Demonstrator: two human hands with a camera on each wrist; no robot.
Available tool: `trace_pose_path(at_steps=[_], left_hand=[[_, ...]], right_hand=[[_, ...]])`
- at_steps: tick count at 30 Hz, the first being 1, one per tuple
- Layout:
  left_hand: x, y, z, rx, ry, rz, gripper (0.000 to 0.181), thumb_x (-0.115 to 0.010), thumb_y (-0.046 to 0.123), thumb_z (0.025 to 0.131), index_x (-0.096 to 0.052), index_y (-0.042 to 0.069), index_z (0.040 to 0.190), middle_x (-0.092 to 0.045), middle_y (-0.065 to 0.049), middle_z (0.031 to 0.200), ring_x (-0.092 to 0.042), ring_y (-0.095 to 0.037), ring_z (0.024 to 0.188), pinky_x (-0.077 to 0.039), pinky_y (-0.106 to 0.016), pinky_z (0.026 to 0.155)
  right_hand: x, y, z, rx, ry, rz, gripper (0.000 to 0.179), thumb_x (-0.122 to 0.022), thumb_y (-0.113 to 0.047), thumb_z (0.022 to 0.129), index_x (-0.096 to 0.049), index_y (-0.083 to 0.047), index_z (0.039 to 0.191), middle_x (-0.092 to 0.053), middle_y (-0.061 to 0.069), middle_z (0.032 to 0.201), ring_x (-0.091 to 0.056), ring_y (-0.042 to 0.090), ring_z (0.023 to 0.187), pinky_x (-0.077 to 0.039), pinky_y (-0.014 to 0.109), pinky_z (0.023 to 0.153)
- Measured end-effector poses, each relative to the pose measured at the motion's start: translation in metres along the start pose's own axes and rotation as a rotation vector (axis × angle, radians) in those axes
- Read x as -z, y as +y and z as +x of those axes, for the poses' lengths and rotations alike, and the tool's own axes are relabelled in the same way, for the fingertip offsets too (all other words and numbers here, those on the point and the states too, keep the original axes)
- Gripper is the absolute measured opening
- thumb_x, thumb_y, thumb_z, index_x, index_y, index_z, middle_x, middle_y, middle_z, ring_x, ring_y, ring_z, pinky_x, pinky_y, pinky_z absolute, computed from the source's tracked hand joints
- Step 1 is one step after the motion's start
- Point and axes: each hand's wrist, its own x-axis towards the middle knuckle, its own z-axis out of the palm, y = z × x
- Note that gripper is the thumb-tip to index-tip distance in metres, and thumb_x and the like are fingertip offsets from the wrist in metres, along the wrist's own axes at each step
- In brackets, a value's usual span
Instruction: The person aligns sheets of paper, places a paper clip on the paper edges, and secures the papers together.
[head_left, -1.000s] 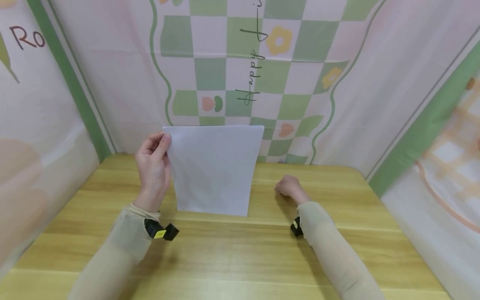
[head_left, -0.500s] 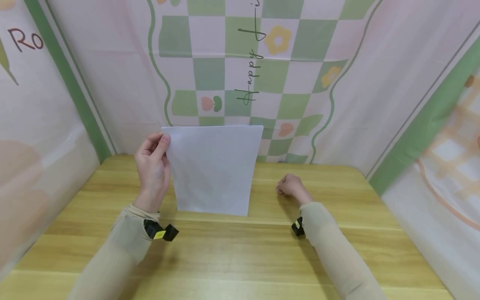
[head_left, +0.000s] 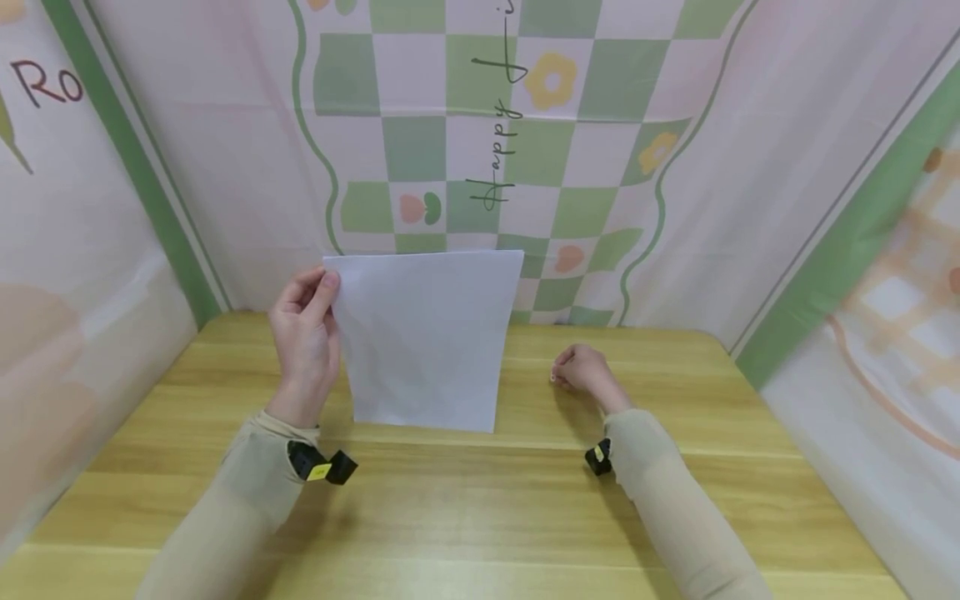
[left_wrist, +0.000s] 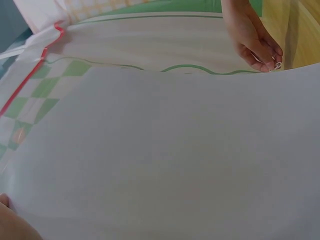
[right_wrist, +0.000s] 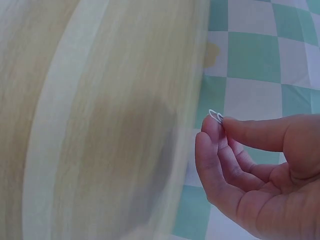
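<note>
My left hand (head_left: 306,333) pinches the upper left edge of white paper (head_left: 427,342), thumb in front, so that it hangs upright over the table. In the left wrist view the paper (left_wrist: 165,155) fills most of the picture, with a bit of the left hand (left_wrist: 16,222) at the lower left corner. Off to the right of the paper, my right hand (head_left: 582,370) holds a small white paper clip (right_wrist: 215,116) between thumb and fingertips. Its wire loops stick out past the fingertips in the right wrist view, apart from the paper.
Both hands are above a wooden table (head_left: 465,517). Behind it hangs a cloth (head_left: 416,150) with green and white checks, and more printed cloth (head_left: 862,400) closes off the sides. Each wrist wears a small black camera (head_left: 321,462).
The right hand has turned slightly and shifted a little to the right, and the white paper clip at its fingertips shows more. The left hand and the paper stay almost still.
</note>
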Motion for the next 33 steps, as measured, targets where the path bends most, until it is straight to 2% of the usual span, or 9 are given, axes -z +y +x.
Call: trace_pose_path(at_steps=[5,9,14,25,33], left_hand=[[0.000,0.000,0.000,0.004,0.006,-0.016,0.008,-0.069,-0.005,0.081,-0.069,0.003,0.080,-0.061,-0.005,0.077,-0.057,-0.014,0.074,-0.051,-0.018,0.067],[0.000,-0.001,-0.001,-0.003,0.009,-0.005,0.009,-0.068,-0.005,0.082,-0.069,0.004,0.079,-0.061,-0.005,0.078,-0.057,-0.013,0.074,-0.051,-0.018,0.068],[-0.001,-0.002,-0.002,-0.003,0.008,0.002,0.010,-0.068,-0.005,0.082,-0.069,0.005,0.080,-0.061,-0.004,0.078,-0.057,-0.013,0.075,-0.051,-0.018,0.068],[0.000,-0.003,-0.002,0.003,0.012,-0.013,0.008,-0.068,-0.005,0.082,-0.068,0.003,0.080,-0.061,-0.005,0.078,-0.057,-0.014,0.075,-0.051,-0.018,0.068],[-0.001,-0.003,-0.003,-0.002,0.011,-0.026,0.008,-0.069,-0.005,0.081,-0.069,0.003,0.079,-0.061,-0.005,0.077,-0.057,-0.014,0.073,-0.051,-0.018,0.067]], right_hand=[[0.002,-0.002,-0.002,0.017,0.005,-0.010,0.011,-0.061,-0.007,0.090,-0.059,0.002,0.096,-0.069,0.013,0.085,-0.065,0.019,0.071,-0.055,0.028,0.066],[0.005,-0.003,-0.005,0.030,0.010,-0.033,0.012,-0.060,-0.009,0.091,-0.060,0.001,0.097,-0.068,0.011,0.084,-0.066,0.023,0.076,-0.052,0.024,0.062],[0.008,-0.008,-0.009,0.036,0.010,-0.040,0.016,-0.060,-0.011,0.091,-0.061,0.001,0.101,-0.067,0.011,0.088,-0.066,0.026,0.083,-0.050,0.023,0.063],[0.010,-0.013,-0.016,0.076,0.028,0.005,0.016,-0.060,-0.007,0.090,-0.065,0.003,0.103,-0.070,0.015,0.091,-0.068,0.027,0.084,-0.056,0.031,0.072],[0.012,-0.023,-0.024,0.073,0.025,0.090,0.019,-0.059,-0.008,0.093,-0.061,0.005,0.106,-0.068,0.018,0.095,-0.068,0.028,0.087,-0.056,0.038,0.082]])
